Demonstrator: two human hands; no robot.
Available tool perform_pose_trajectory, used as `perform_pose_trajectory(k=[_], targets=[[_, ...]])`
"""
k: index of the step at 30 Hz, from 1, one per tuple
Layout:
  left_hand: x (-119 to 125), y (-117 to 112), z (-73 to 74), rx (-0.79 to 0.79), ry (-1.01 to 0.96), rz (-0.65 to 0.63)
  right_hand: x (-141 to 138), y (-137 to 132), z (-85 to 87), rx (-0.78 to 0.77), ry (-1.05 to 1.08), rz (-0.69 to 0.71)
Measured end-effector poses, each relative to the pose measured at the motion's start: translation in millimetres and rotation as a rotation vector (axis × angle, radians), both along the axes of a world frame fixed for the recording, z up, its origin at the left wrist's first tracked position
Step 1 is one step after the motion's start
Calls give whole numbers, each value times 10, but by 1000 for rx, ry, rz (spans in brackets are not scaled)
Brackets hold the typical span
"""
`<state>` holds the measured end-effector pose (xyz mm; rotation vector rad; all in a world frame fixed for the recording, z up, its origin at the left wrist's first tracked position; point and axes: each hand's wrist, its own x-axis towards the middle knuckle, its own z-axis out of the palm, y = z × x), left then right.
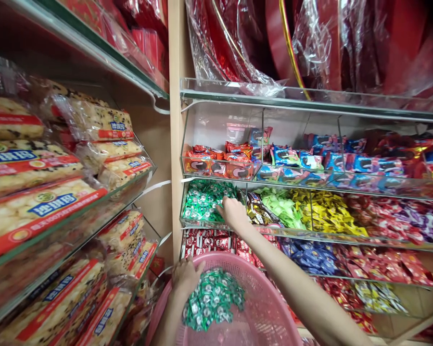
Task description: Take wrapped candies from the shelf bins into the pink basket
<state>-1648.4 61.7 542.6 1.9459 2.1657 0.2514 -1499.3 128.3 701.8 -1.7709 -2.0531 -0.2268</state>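
My left hand [186, 277] grips the near rim of a pink plastic basket [263, 307], holding it below the shelf. A heap of green wrapped candies [213, 299] lies inside the basket. My right hand [232, 211] reaches into the clear shelf bin of green wrapped candies [204, 199], fingers curled down onto the pile. Whether they hold any candy is hidden.
Clear acrylic bins [310, 230] hold gold, light green, yellow, red, purple and blue candies. Above sit red and blue snack packets [292, 161]. On the left, glass shelves [75, 211] carry bagged rice crisp blocks. Red wrapped trays fill the top shelf.
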Motion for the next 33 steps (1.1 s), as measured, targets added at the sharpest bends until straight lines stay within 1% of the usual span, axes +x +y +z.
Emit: perform_pose_trajectory(k=[3, 7, 14, 17, 19, 21, 23, 24, 25, 26, 27, 29, 30, 31, 32, 33], targets=[[-4, 5, 6, 0, -1, 4, -71, 155, -13, -33, -73, -54], [-18, 7, -3, 8, -3, 7, -106, 223, -59, -46, -83, -65], [-9, -4, -10, 3, 16, 6, -66, 175, -45, -30, -108, -82], [-2, -21, -2, 1, 17, -6, -19, 113, 23, -2, -120, -83], [3, -28, 0, -7, 20, -9, 23, 20, 95, 44, -109, -83], [9, -29, -1, -8, 21, -12, 63, -129, 157, 110, -52, -25], [16, -26, -1, -1, 16, -8, 91, -318, 158, 162, 77, 109], [18, -25, 1, 1, 10, -3, 99, -414, 117, 162, 165, 192], [21, -25, 4, 2, 4, 2, 102, -502, 42, 145, 262, 270], [23, -27, 10, 1, 1, 5, 102, -576, -68, 109, 361, 335], [24, -29, 17, -3, 0, 4, 99, -631, -214, 55, 459, 387], [28, -36, 33, -7, 4, -16, 89, -681, -583, -96, 641, 434], [31, -39, 40, -9, 5, -23, 82, -678, -787, -183, 741, 427], [33, -41, 46, -12, 0, -24, 75, -663, -988, -270, 838, 392], [36, -42, 49, -15, -9, -22, 68, -640, -1175, -384, 936, 346], [38, -42, 50, -15, -21, -16, 61, -614, -1339, -517, 1040, 270]])
